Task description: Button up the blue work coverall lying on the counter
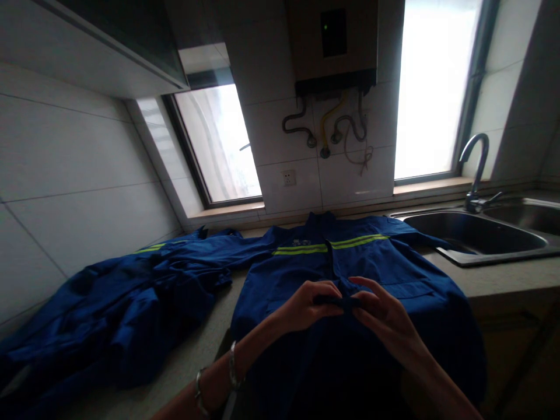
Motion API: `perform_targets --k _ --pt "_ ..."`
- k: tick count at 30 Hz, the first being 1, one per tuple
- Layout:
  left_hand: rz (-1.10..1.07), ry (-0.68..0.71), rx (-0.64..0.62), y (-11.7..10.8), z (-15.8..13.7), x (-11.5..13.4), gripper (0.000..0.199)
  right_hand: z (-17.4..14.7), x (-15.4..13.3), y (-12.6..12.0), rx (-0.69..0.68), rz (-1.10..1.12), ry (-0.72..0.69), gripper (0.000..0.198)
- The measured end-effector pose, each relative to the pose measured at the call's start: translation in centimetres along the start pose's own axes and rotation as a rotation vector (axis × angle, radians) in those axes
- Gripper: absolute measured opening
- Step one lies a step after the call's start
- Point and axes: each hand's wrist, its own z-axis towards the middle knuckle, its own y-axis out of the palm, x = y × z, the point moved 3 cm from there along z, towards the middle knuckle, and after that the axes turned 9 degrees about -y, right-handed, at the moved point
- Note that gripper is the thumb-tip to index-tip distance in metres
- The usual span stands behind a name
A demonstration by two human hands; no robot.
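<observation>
A blue work jacket [284, 280] with yellow-green stripes across the chest lies spread on the counter, its collar toward the wall and its lower part hanging over the front edge. My left hand [312, 303] pinches the jacket's front edge near the middle. Close beside it, my right hand [380, 309] grips the same front from the other side, thumb and fingers closed on the cloth. Dark folds between the hands hide any fastener there. One jacket sleeve reaches right to the sink's rim.
A second blue garment [144, 309] lies crumpled on the counter [192, 344] at left. At right is a steel sink [472, 256] with a curved faucet [476, 169]. A water heater [332, 46] with pipes hangs on the wall, above a socket [289, 178]. An overhead cabinet [109, 52] juts in at upper left.
</observation>
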Motion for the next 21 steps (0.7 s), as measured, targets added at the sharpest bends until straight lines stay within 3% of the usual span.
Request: perform_targets --k 15,18,21 --pt "0.028 -0.152 0.134 1.7 0.1 -0.6 0.015 0.0 1.1 -0.1 -0.054 -0.087 -0.044 0.047" --pt "-0.019 -0.13 0.177 1.7 0.1 -0.7 0.016 0.2 0.7 -0.6 -0.019 -0.079 -0.046 0.047" --pt "-0.033 -0.017 0.236 1.5 0.1 -0.5 0.018 0.2 0.3 -0.8 0.027 -0.086 -0.056 0.049"
